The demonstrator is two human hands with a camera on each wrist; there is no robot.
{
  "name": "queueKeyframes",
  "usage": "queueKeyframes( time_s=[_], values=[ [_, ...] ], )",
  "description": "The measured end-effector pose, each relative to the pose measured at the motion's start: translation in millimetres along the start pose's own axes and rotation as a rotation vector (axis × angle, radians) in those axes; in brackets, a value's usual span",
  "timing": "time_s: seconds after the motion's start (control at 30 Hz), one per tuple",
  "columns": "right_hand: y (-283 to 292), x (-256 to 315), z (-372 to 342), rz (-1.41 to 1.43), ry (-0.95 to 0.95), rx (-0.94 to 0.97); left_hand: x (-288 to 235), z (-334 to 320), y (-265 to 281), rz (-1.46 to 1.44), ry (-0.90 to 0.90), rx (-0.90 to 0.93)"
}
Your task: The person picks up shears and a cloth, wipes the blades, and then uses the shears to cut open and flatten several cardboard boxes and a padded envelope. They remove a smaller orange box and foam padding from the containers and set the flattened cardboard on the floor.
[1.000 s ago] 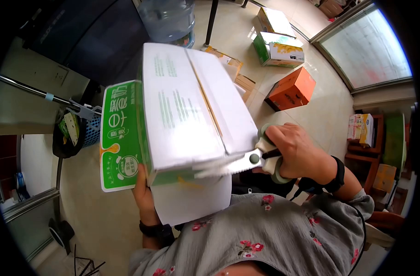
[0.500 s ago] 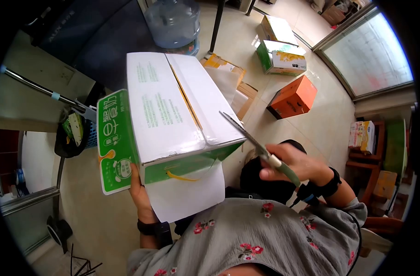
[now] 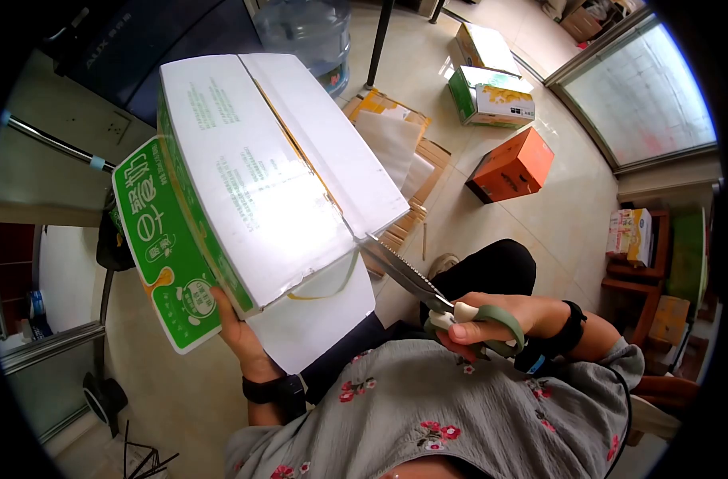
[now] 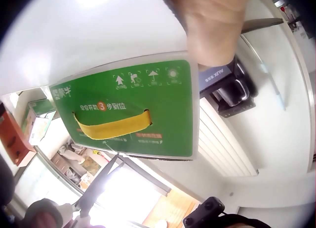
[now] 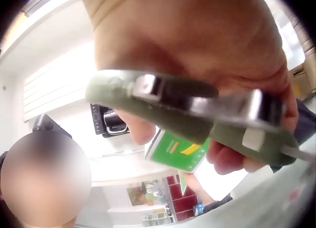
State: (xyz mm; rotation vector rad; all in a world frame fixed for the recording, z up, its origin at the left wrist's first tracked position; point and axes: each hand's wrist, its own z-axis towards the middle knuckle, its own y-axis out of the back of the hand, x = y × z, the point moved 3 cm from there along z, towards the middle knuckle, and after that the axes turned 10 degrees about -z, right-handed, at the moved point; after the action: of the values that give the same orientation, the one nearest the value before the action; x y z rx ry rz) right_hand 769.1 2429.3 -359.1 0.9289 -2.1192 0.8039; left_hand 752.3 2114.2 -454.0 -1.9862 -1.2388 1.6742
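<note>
A white and green carton [image 3: 228,168] is held tilted in front of the body, its long top seam facing up. My left hand [image 3: 248,347] grips its lower near corner, thumb along the printed green flap [image 3: 160,243]; the other fingers are hidden behind the box. A yellow strap handle [image 4: 116,128] crosses the green end panel in the left wrist view. My right hand [image 3: 533,313] holds scissors [image 3: 404,273] with green and white handles, fingers through the loops. Their blade tips overlap the near end of the seam in the head view.
Flattened cardboard [image 3: 396,136] lies on the floor behind the carton. An orange box [image 3: 511,168] and two green-white boxes, one with yellow print [image 3: 499,104], stand farther right. A large water bottle [image 3: 308,36] is at the back, beside a dark AUX appliance [image 3: 188,48].
The carton has moved left and turned slightly. The right hand drew the scissors back from the carton's near edge, turned them, and now points them at the seam's near end.
</note>
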Motion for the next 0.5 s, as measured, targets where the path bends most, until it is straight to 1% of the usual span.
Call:
queueKeyframes(
  time_s=[0.1, 0.2, 0.3, 0.33, 0.43, 0.5],
  values=[
    [-3, 3, 3, -0.004, -0.013, 0.014, -2, 0, 2, -0.014, -0.024, -0.003],
    [-3, 2, 5, 0.062, -0.051, 0.062, -3, -3, 0, -0.068, -0.049, 0.020],
    [-7, 5, 13, -0.037, -0.035, -0.033, -2, -7, -4, -0.022, -0.069, 0.042],
    [-11, 7, 17, -0.053, -0.012, -0.098, -2, -9, -5, -0.003, -0.060, 0.044],
    [-14, 4, 26, -0.068, -0.050, -0.216, -2, -15, -7, 0.042, -0.062, 0.056],
    [-15, 4, 32, -0.097, 0.051, -0.249, 0, -16, -5, 0.065, -0.098, 0.062]
  ],
)
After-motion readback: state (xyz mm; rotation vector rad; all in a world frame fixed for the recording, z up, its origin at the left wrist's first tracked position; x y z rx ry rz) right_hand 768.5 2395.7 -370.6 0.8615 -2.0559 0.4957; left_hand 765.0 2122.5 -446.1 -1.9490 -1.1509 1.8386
